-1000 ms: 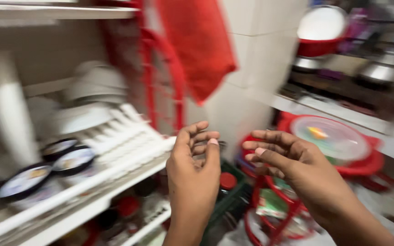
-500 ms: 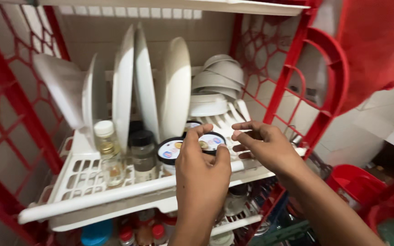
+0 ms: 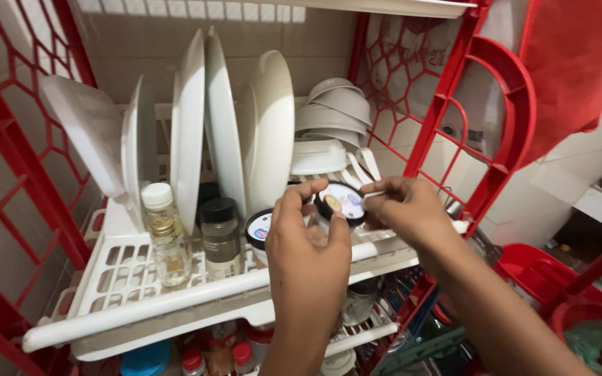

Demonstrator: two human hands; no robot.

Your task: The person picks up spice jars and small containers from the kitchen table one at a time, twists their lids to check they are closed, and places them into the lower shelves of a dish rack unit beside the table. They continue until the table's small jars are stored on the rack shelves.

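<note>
Both hands hold a small round container with a black-rimmed lid [image 3: 340, 200], lifted and tilted just above the white rack shelf [image 3: 175, 296]. My left hand [image 3: 306, 244] grips its near side with thumb and fingers. My right hand [image 3: 400, 212] pinches its right edge. A second black-rimmed round container [image 3: 259, 228] sits on the shelf just left of my left hand, partly hidden by it.
White plates [image 3: 223, 118] stand upright in the rack, stacked white bowls [image 3: 334, 115] behind the hands. Two glass jars [image 3: 165, 233] stand at the left. The rack frame [image 3: 485, 139] is red; a red cloth [image 3: 580, 69] hangs at the right. Bottles fill the lower shelf.
The view swung from the right side of the room to the rack. Both hands reached in and lifted one round container off the shelf, tilting it up.
</note>
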